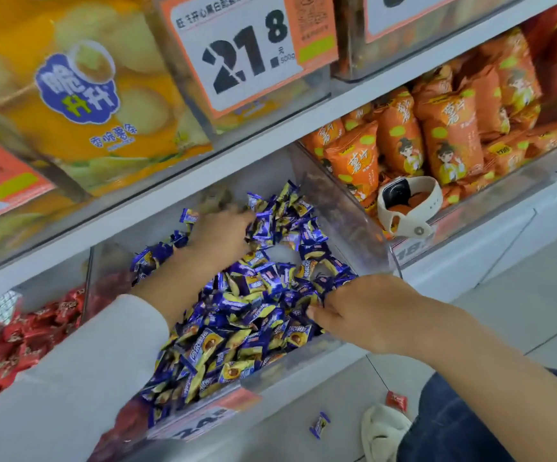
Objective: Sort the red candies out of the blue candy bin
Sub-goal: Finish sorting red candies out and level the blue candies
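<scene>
Down on the floor lie one red candy and one blue-wrapped candy, apart from each other, beside a white shoe. Above them, the right hand curls its fingers into the blue candies near the clear bin's front wall; whether it holds one I cannot tell. Farther in, the left hand digs among the wrappers, its fingertips hidden. Left, the next bin holds red candies. A smartwatch rests by orange snack packets. Highest up, a price tag reads "21.8".
</scene>
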`<state>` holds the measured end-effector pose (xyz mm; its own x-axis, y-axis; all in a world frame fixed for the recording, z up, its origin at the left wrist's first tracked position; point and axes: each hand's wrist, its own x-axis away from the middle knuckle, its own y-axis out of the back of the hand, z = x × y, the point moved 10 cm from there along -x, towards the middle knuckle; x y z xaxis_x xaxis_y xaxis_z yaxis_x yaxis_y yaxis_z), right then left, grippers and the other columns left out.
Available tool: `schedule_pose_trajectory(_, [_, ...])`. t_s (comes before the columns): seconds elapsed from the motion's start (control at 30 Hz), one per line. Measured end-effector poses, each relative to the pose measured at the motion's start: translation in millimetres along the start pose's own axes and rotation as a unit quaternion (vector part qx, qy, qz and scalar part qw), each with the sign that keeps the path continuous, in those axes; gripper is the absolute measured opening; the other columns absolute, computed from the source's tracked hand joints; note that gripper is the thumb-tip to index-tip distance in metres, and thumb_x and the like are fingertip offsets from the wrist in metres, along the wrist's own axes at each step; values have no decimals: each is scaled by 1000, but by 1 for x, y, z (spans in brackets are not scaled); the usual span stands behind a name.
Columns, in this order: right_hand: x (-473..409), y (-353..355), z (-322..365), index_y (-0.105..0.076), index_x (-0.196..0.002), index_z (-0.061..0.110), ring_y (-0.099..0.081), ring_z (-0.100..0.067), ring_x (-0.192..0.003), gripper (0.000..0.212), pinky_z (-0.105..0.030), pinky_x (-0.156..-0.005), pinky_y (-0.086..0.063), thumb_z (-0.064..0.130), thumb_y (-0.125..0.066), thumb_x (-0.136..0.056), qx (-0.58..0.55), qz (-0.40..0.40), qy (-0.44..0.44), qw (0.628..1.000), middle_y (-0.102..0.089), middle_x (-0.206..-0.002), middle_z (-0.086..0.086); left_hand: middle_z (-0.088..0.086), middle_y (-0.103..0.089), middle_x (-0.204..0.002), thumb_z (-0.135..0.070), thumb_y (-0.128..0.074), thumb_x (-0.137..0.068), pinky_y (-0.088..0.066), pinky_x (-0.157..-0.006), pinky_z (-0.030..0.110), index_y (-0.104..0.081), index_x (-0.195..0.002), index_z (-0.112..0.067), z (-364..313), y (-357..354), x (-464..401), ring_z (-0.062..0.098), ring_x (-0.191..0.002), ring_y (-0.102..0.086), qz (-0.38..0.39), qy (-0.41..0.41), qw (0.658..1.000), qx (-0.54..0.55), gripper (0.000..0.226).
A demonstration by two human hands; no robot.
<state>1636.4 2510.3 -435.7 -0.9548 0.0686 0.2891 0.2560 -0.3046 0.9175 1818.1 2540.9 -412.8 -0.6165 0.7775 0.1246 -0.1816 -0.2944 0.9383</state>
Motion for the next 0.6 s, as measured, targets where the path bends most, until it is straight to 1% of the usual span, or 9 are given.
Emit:
schedule_pose_trajectory(0.07, [-1,-2,0,-45,-66,14,-48,-24,-70,55,-35,-68,-45,50,-21,-99,-13,6,-3,1000,-42,-61,0,9,-50,-131,-28,-63,-81,-49,-74,38,-56,-115,-21,25,3,9,34,-104,-56,-16,15,999,43,36])
schedule_pose_trajectory(0.13, [1,-1,-2,-45,-65,14,-49,-24,-70,55,-36,-70,-46,51,-22,-99,-27,8,-14,1000,-43,-61,-1,7,-58,-111,-29,-64,-77,-50,-72,37,-60,-103,-22,46,2,21,33,-96,-57,-16,27,995,96,27])
schedule_pose_trajectory(0.23, [2,-1,-2,-44,-65,14,-49,-24,-71,54,-37,-71,-46,51,-23,-99,-41,10,-17,999,-43,-63,0,-3,-54,-94,-33,-65,-77,-46,-73,33,-59,-91,-27,64,-6,41,27,-93,-57,28,44,988,142,17])
schedule_pose_trajectory(0.3, [2,-2,-1,-49,-70,14,-49,-23,-71,54,-39,-73,-47,51,-22,-99,-45,13,-14,999,-43,-63,1,-1,-58,-99,-43,-62,-79,-42,-79,32,-61,-95,-31,69,-1,49,25,-99,-55,47,56,994,86,20])
schedule_pose_trajectory(0.37, [-1,-2,-1,-60,-86,12,-47,-22,-71,56,-38,-72,-47,50,-21,-99,-45,12,-9,999,-42,-66,2,0,-60,-104,-56,-54,-81,-41,-82,33,-67,-96,-28,64,10,51,25,-106,-51,62,65,996,-8,35])
schedule_pose_trajectory(0.43, [-2,-3,0,-62,-93,13,-46,-22,-69,57,-37,-70,-46,49,-20,-99,-42,12,-3,999,-43,-68,2,2,-60,-104,-60,-46,-85,-42,-83,35,-68,-93,-22,40,30,45,26,-110,-50,31,41,998,-29,45])
schedule_pose_trajectory(0.5, [-1,-1,0,-54,-74,15,-46,-22,-68,53,-38,-71,-47,49,-22,-100,-44,9,-8,999,-43,-65,1,7,-55,-127,-51,-44,-91,-38,-98,38,-61,-118,-20,-7,42,33,27,-122,-45,-6,-43,998,53,45])
schedule_pose_trajectory(0.53, [0,0,-1,-46,-67,15,-47,-22,-68,52,-38,-71,-47,50,-24,-99,-49,9,-15,999,-42,-63,1,8,-44,-141,-46,-45,-93,-33,-105,39,-49,-133,-19,-32,42,25,26,-130,-38,-1,-83,992,100,49])
schedule_pose_trajectory(0.6, [0,3,-2,-41,-62,15,-47,-22,-66,53,-37,-69,-45,51,-27,-99,-56,7,-21,998,-42,-61,0,6,-21,-155,-45,-50,-92,-26,-113,43,-27,-147,-20,-69,29,1,28,-140,-22,21,-118,986,115,65])
